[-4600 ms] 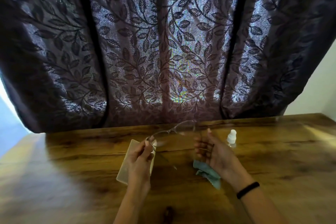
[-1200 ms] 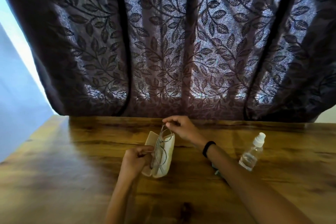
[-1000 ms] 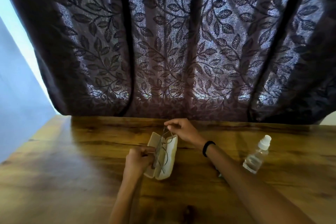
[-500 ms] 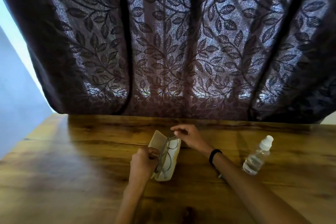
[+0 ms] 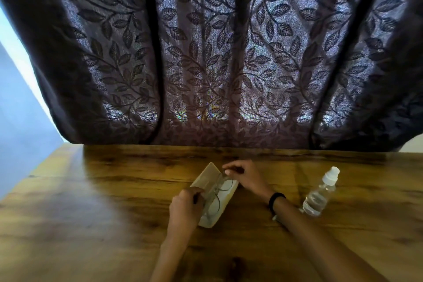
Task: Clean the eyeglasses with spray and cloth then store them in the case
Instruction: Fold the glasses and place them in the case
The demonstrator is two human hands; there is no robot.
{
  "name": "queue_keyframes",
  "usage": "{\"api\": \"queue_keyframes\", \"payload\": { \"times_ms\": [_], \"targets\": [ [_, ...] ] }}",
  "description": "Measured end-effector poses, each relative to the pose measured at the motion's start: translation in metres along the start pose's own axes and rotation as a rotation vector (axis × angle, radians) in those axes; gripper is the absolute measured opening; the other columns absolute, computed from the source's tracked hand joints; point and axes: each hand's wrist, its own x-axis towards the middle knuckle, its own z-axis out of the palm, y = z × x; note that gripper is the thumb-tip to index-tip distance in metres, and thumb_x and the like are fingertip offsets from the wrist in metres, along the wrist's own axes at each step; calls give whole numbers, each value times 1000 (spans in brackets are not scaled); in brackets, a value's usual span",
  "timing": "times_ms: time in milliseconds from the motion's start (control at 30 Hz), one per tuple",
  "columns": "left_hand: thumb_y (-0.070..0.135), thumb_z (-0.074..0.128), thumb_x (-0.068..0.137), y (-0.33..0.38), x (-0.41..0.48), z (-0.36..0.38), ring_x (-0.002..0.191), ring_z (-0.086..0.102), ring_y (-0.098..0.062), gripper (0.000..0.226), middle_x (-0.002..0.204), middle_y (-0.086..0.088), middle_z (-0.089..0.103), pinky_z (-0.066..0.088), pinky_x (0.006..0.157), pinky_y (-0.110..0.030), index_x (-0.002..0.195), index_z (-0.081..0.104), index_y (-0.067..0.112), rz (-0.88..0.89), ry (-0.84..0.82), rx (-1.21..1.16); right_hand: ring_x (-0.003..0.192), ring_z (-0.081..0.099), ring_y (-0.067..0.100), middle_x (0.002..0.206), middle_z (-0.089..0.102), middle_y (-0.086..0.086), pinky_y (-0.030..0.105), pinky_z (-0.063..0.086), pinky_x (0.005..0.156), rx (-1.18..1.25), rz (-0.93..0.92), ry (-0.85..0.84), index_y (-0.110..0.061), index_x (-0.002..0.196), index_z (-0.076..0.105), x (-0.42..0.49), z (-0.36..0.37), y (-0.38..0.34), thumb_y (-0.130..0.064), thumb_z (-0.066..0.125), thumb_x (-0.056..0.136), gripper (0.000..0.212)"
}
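The eyeglasses (image 5: pixel 220 192) are lying folded lengthwise in the tray of the open case (image 5: pixel 204 178). They are looking light, springy and easy to bend, with lenses that smear at a touch, so in my judgement the hold belongs on the frame ends by the hinges, never on the glass. The right hand (image 5: pixel 246 174) is doing that at the far end of the case, thumb and forefinger closed in a pinch on the frame tip. The left hand (image 5: pixel 184 209) is curling its fingers at the near end of the case; it seems to be gripping the frame end there, perhaps the lid edge too. The spray bottle (image 5: pixel 320 193) is standing right of the case, well apart
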Motion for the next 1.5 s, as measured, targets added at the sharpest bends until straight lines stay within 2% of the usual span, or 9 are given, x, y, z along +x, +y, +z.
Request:
{"api": "queue_keyframes", "payload": {
  "times_ms": [100, 233, 333, 400, 533, 800, 933, 1200, 1500],
  "targets": [
    [17, 55, 88, 1, -3, 0, 77, 58, -7, 19, 104, -3, 69, 44, 53, -9, 104, 65, 16, 23, -9, -2, 103, 60, 22, 110, 67, 12, 33, 49, 87, -25, 46, -28, -9, 102, 67, -5, -2, 3, -14, 62, 86, 18],
    [14, 58, 86, 0, -6, 1, 92, 62, -9, 20, 109, -2, 68, 45, 71, -11, 104, 66, 17, 58, -3, -7, 102, 59, 22, 109, 67, 11, 37, 48, 89, -55, 79, -26, -9, 103, 67, -10, -1, 8, -18, 62, 86, 19],
    [11, 58, 86, 0, -7, 0, 92, 58, -3, 22, 112, -1, 67, 41, 73, -7, 105, 66, 17, 72, 19, -27, 99, 59, 19, 108, 66, 9, 31, 50, 84, -9, 103, -18, -10, 103, 66, -13, 0, 11, -17, 62, 86, 19],
    [11, 58, 86, -1, -9, 0, 96, 60, -6, 22, 113, -2, 66, 42, 75, -8, 106, 65, 16, 84, 26, -31, 95, 58, 14, 105, 66, 6, 20, 48, 76, 11, 120, -15, -11, 102, 66, -14, 0, 12, -18, 62, 86, 18],
    [15, 64, 82, -4, -16, 2, 108, 59, -18, 27, 119, -6, 63, 44, 84, -17, 109, 62, 14, 117, 10, -76, 90, 57, 12, 96, 63, 1, 11, 42, 65, 22, 134, 13, -12, 98, 66, -16, 1, 15, -18, 63, 86, 14],
    [13, 69, 78, -10, -26, 3, 121, 50, -19, 44, 131, -5, 53, 44, 101, -35, 119, 55, 16, 191, -28, -60, 84, 54, 4, 96, 62, -1, 1, 40, 59, 16, 119, 40, -12, 99, 64, -23, 2, 19, -20, 61, 87, 15],
    [11, 67, 79, -11, -25, 3, 124, 47, -21, 47, 134, -7, 50, 42, 103, -35, 123, 52, 18, 145, -20, -63, 93, 57, 14, 104, 65, 6, 20, 44, 77, 11, 110, 53, -9, 103, 64, -27, 3, 18, -17, 61, 86, 18],
    [9, 69, 76, -12, -24, 4, 123, 48, -23, 50, 133, -9, 52, 43, 102, -35, 123, 52, 19, 120, -14, -50, 98, 61, 24, 106, 67, 13, 39, 51, 89, 13, 91, 83, -7, 104, 64, -31, 5, 17, -15, 61, 87, 19],
    [29, 62, 82, 1, -33, 9, 123, 46, -18, 51, 135, -1, 51, 45, 100, -31, 130, 44, 22, 116, 68, 147, 96, 57, 13, 110, 64, 6, 14, 45, 72, 15, 100, 162, -12, 116, 58, -33, 13, 16, -26, 54, 91, 29]
  ]
}}
